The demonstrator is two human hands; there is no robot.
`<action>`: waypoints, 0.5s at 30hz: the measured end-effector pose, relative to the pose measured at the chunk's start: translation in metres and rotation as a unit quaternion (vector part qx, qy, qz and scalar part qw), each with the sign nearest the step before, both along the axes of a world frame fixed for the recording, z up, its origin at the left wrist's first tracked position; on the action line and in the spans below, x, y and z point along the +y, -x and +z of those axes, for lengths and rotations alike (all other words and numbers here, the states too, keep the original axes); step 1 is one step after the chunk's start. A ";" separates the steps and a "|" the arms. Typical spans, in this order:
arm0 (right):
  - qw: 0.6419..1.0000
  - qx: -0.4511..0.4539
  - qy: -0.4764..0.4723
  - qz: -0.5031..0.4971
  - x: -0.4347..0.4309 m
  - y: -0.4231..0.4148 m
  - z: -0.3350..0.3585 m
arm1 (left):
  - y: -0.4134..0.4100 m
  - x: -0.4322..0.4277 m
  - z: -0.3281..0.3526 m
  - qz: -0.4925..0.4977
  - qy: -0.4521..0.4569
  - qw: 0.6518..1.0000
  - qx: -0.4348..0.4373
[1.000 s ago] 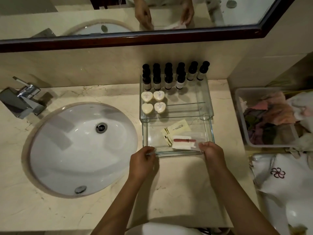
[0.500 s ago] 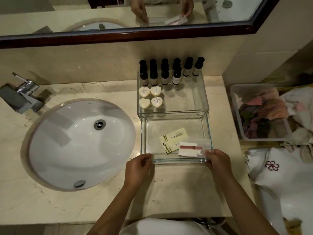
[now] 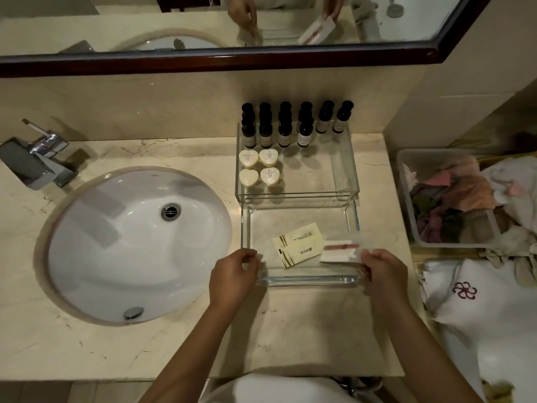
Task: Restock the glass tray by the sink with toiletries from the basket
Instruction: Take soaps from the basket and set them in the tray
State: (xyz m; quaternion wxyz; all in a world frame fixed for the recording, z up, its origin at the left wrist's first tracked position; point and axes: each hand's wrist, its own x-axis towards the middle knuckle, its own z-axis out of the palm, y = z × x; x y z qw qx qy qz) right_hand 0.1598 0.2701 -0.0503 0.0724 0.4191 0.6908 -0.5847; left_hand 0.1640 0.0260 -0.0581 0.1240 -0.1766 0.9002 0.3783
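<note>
Item 1. Left hand (image 3: 232,277): forearm comes up from the lower edge, wrist straight, back of the hand upward. Fingers curled, thumb and forefinger closed on the near left corner of the front glass tray (image 3: 305,282).

Item 2. Right hand (image 3: 385,271): forearm angles in from the lower right, knuckles up. Fingers curled at the tray's near right corner, closed over the end of a clear packet (image 3: 340,251). The mirror (image 3: 406,24) shows that end pinched and tilted up. Whether the fingers also touch the rim cannot be told.

Item 3. Front glass tray: lies on the marble counter (image 3: 305,330) between the two grips, its far end tucked under the rear glass tray (image 3: 345,181).

Item 4. Clear packet: holds a red strip and runs leftward from the right grip, inside the front tray.

Item 5. Yellow sachet (image 3: 299,245): flat on the tray floor, between the two grips, just beside the packet.

Item 6. Rear glass tray, beyond both grips: dark bottles (image 3: 284,126) upright in rows at its back, four heart-shaped soaps (image 3: 258,167) in front of them.

Item 7. Sink (image 3: 130,251) and tap (image 3: 37,161): left of the left grip.

Item 8. Clear plastic bin (image 3: 405,199) of crumpled cloths: right of the right grip, off the counter.
</note>
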 end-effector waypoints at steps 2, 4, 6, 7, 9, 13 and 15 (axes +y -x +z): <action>0.997 0.030 0.067 -0.002 -0.010 0.018 0.009 | 0.016 0.007 0.007 0.007 -0.021 1.000 0.009; 0.992 0.048 0.117 0.013 -0.023 0.037 0.014 | 0.034 0.018 0.008 0.018 -0.088 0.996 -0.021; 0.987 0.047 0.151 0.036 -0.039 0.054 0.014 | 0.050 0.029 0.008 0.053 -0.187 0.978 -0.081; 0.985 0.043 0.159 0.052 -0.047 0.061 0.011 | 0.057 0.034 0.006 0.083 -0.237 0.962 -0.107; 0.982 0.030 0.159 0.094 -0.064 0.072 0.004 | 0.066 0.039 0.005 0.146 -0.296 0.937 -0.118; 0.981 -0.026 0.115 0.155 -0.083 0.090 -0.012 | 0.072 0.028 -0.002 0.142 -0.136 0.976 -0.089; 0.978 -0.058 0.079 0.183 -0.087 0.098 -0.021 | 0.069 0.018 0.000 0.110 -0.073 0.988 -0.086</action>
